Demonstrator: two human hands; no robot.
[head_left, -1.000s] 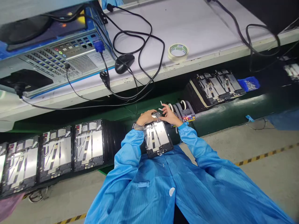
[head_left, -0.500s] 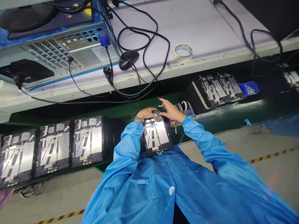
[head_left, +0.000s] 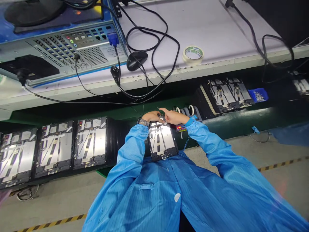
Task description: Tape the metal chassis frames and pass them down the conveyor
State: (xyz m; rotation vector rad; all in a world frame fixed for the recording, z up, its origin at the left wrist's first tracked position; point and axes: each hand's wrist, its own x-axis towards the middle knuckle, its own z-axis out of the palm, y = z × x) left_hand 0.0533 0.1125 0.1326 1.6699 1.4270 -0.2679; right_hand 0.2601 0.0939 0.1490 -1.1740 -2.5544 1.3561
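- In the middle of the head view, at the near side of the green worktop (head_left: 231, 124), lies an opened flat device (head_left: 163, 138), metal plate upward, its near end reaching the wearer's blue smock (head_left: 145, 201); so close to the body, it probably sits where both hands meet comfortably.
- The left hand (head_left: 153, 116) bends over the device's upper left corner, fingers touching the top edge, presumably to steady it; how firmly that grip closes, I cannot tell.
- The right hand (head_left: 174, 117) comes in from the other side, thumb and fingers near together by the left fingertips, as suits fine handling. Its grip looks narrow; whether anything is pinched there is too small to make out.
- Just beside the right wrist stands a tape dispenser (head_left: 186, 111) with a lit red display, seemingly kept within short reach.
- To the left, similar devices (head_left: 90, 141) lie in a row, all metal side up and turned alike, likely for easy comparison.
- To the right, more units (head_left: 227, 93) rest on a dark stack (head_left: 204, 100), near a blue tray (head_left: 265, 93) that gathers small pieces.
- Behind, a raised white shelf (head_left: 205, 22) carries a tape roll (head_left: 186, 58), a mouse (head_left: 137, 60) and a computer case (head_left: 72, 48), apparently leaving the hands room.
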